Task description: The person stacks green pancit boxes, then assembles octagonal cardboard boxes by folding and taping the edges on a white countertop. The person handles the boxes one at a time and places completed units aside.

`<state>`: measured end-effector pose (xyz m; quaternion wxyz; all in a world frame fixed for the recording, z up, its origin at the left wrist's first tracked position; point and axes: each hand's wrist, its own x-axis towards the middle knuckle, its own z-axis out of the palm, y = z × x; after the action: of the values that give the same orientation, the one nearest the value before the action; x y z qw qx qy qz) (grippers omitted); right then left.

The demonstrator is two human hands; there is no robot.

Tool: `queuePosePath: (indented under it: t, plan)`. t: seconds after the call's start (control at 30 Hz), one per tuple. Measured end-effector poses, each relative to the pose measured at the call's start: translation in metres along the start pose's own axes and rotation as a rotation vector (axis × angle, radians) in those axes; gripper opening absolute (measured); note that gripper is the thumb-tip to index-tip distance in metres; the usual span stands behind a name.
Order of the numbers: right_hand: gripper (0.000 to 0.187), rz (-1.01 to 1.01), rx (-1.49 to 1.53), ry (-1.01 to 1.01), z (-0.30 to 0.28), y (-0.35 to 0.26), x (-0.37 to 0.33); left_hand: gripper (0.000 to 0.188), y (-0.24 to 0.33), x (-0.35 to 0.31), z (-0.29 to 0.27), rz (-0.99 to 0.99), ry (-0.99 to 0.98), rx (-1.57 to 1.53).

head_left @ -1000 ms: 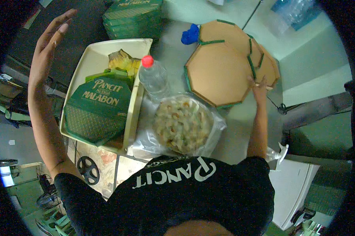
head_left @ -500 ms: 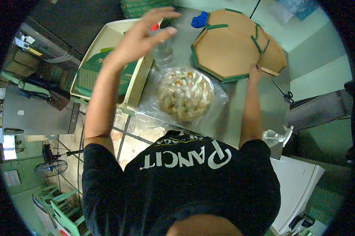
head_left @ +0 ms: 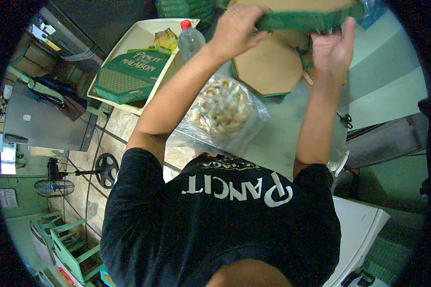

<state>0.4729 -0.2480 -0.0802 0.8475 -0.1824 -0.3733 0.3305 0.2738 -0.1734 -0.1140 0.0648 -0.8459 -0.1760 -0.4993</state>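
Observation:
Over the far side of the table, an octagonal cardboard box part (head_left: 301,21) with a green outer wall is raised, its near wall facing me and slightly blurred. My left hand (head_left: 239,29) grips its left end, fingers closed over the edge. At its right end my right hand (head_left: 332,51) holds the wall, thumb up along the outside. Another brown octagonal cardboard piece (head_left: 268,67) with a green rim lies flat below. Nearer to me, a round portion of noodles with toppings (head_left: 220,110) sits in a clear plastic bag, partly behind my left forearm.
On the left stands a cream tray (head_left: 174,71) holding a folded green box (head_left: 129,76) and a yellowish packet (head_left: 165,38). Beside it is a clear bottle (head_left: 190,42) with a red cap. Scissors (head_left: 345,119) lie near the table's right edge.
My left hand has moved right, from above the bottle to the box part. My right hand has moved up and away from the flat piece's edge. One box part is now lifted.

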Motion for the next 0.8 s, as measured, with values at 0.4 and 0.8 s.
queuePosePath:
  t: [0.4,0.8]
  plan:
    - [0.083,0.399,-0.468,-0.084,-0.025,0.111,0.036,0.063,-0.103,0.028,-0.078,-0.991,0.533,-0.901]
    - [0.055,0.311,-0.109,-0.133,0.104,0.280,0.159,0.064,-0.303,0.015,-0.083,-1.030,0.526,-1.032]
